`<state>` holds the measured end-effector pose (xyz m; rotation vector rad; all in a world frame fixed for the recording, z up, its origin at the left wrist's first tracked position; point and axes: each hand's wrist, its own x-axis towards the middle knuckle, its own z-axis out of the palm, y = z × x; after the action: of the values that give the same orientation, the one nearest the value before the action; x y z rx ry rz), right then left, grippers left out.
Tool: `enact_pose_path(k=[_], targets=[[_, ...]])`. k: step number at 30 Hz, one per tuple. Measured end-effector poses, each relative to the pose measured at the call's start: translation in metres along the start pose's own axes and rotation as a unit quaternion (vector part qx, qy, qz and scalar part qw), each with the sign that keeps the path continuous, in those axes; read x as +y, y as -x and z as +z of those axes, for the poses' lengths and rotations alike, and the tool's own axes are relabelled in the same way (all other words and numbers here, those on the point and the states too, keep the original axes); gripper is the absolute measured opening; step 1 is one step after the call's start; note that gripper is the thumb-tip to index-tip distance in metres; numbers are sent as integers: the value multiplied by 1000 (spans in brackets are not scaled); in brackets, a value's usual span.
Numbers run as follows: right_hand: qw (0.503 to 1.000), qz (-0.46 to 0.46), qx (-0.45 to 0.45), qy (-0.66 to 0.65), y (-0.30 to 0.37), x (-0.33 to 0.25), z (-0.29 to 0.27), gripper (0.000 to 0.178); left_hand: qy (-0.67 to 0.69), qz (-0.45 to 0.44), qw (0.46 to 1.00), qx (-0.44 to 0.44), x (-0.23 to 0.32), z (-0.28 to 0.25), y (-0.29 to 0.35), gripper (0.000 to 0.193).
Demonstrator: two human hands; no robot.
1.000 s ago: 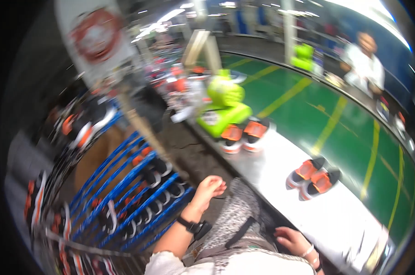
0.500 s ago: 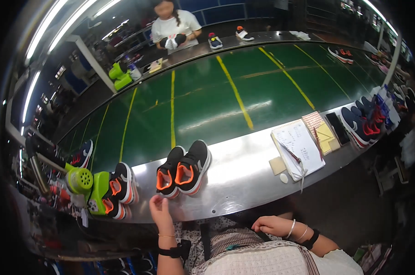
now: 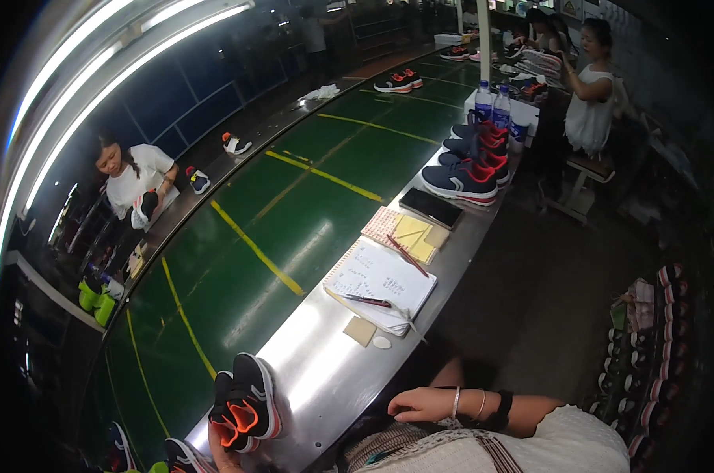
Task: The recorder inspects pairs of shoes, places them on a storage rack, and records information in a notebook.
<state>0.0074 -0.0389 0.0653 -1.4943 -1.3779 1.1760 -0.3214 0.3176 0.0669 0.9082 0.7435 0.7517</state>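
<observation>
My left hand (image 3: 224, 449) fingertips touch black-orange shoe pair (image 3: 245, 402) at near-left worktop (image 3: 333, 370) edge (grip unclear) | my right hand (image 3: 424, 404) loosely curled, holding nothing, near edge | notebook (image 3: 382, 280) farther right

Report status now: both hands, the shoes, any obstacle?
Left hand touching black-orange shoe pair on steel ledge. Right hand open, empty, at lap. Notebook lies beyond, apart from shoes.

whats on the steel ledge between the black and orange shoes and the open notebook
In the head view, mostly bare steel ledge lies between the black and orange shoes and the open notebook; only a tan square pad and a small white oval piece sit near the notebook.
</observation>
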Motion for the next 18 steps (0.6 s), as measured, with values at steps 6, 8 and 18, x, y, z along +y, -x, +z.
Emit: enact_pose_path(k=[6, 8, 18], targets=[[999, -26, 20, -30, -19, 1, 34, 29, -112, -21, 992, -46, -14, 83, 14, 37], [999, -19, 0, -37, -30, -8, 31, 40, -150, -20, 988, -37, -30, 107, 44, 34], [992, 26, 119, -25, -114, -45, 46, 61, -205, 21, 977, -60, -44, 96, 90, 33]])
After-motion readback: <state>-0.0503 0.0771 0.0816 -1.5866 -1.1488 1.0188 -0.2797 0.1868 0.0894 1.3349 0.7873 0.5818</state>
